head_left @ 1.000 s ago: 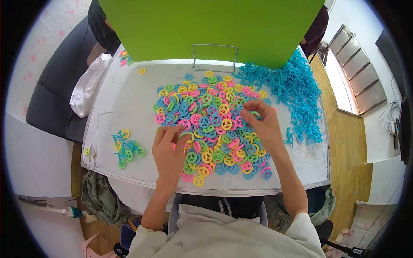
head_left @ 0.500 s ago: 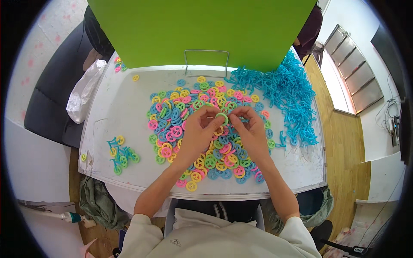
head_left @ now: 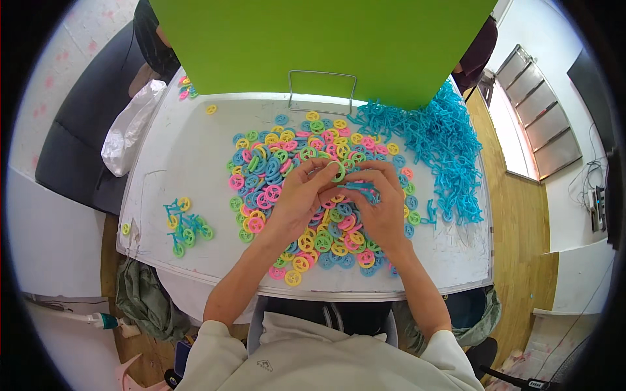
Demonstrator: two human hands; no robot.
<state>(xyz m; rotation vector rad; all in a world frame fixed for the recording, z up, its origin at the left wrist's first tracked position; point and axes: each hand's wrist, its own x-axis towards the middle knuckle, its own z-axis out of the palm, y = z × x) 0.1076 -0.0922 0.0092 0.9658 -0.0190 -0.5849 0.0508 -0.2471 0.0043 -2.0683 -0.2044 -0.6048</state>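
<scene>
Above a heap of small plastic wheels (head_left: pixel 323 242) in pink, yellow, green and blue, my two hands meet. My left hand (head_left: pixel 301 195) pinches a green wheel (head_left: pixel 340 172) between thumb and fingers. Close against it, my right hand (head_left: pixel 383 203) is closed on a blue plastic frame piece (head_left: pixel 357 188), whose thin prongs stick out between the fingers. The fingertips hide where the blue piece and the green wheel come together, so I cannot tell if they are joined.
A tangled pile of blue frame pieces (head_left: pixel 447 150) covers the table's right side. Several blue pieces fitted with wheels (head_left: pixel 189 229) lie at left. A green panel (head_left: pixel 319 45) with a wire bracket (head_left: pixel 322 109) stands at the back. Beyond the left edge is a white bag (head_left: pixel 130 130).
My right hand has turned, and the blue piece now shows in its fingers. The green wheel stays in my left hand, tilted more upright. The view has shifted slightly.
</scene>
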